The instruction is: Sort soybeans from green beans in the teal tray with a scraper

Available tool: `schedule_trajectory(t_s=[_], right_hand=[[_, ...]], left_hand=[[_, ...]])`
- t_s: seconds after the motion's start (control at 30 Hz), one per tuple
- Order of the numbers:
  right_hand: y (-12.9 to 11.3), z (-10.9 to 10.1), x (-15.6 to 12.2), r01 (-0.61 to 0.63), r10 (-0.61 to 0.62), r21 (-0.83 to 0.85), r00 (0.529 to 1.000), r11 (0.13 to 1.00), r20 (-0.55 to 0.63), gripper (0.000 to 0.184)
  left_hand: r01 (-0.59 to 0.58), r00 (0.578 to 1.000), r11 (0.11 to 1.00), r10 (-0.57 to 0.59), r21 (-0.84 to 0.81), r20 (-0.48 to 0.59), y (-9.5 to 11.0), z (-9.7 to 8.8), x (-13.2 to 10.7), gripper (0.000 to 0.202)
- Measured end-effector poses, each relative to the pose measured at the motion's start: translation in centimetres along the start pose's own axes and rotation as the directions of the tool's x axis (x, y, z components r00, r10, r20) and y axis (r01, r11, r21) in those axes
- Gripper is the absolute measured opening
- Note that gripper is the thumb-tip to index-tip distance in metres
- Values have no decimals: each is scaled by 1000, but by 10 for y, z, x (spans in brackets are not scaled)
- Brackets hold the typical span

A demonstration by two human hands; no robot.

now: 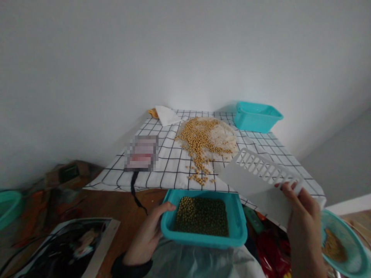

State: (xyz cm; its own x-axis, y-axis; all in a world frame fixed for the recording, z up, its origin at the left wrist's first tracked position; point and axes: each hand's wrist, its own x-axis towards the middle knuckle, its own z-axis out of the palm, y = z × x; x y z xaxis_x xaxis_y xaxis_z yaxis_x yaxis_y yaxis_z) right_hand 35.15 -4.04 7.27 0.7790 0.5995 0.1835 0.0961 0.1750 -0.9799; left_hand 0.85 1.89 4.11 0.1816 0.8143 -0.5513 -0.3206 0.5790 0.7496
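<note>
From the heap of tan beans [197, 139] on the checked counter [171, 170], a turquoise bin [204, 240] sits at six o'clock, just off the front edge. The left hand [158, 219] has its grip closed on the bin's nine o'clock side, thumb over the rim; its other fingers are mostly hidden. Inside the bin lie dark green beans [204, 218], with tan ones gathered toward ten o'clock. At four o'clock from the heap, the right hand [303, 204] holds a white slatted board [255, 181], its grip closed around the slotted edge. The board tilts over the counter's front edge, its far end near the loose beans.

The heap partly covers a pale round sheet [226, 135]. A turquoise basket [253, 119] stands at two o'clock, a white cloth [166, 116] lies at ten, and a blurred-out flat object [142, 153] at nine.
</note>
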Motion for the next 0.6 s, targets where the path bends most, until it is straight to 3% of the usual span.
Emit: schedule_trajectory(t_s=[0.37,0.6], right_hand=[[-18,15,-20,-41,43,-33,996,999,72,30],[-8,11,-11,-76,76,4,995,997,66,37]], left_hand=[[5,999,1000,-5,-2,-33,3,6,-2,26],[5,1000,1000,-5,-27,-22,0,4,-2,29]])
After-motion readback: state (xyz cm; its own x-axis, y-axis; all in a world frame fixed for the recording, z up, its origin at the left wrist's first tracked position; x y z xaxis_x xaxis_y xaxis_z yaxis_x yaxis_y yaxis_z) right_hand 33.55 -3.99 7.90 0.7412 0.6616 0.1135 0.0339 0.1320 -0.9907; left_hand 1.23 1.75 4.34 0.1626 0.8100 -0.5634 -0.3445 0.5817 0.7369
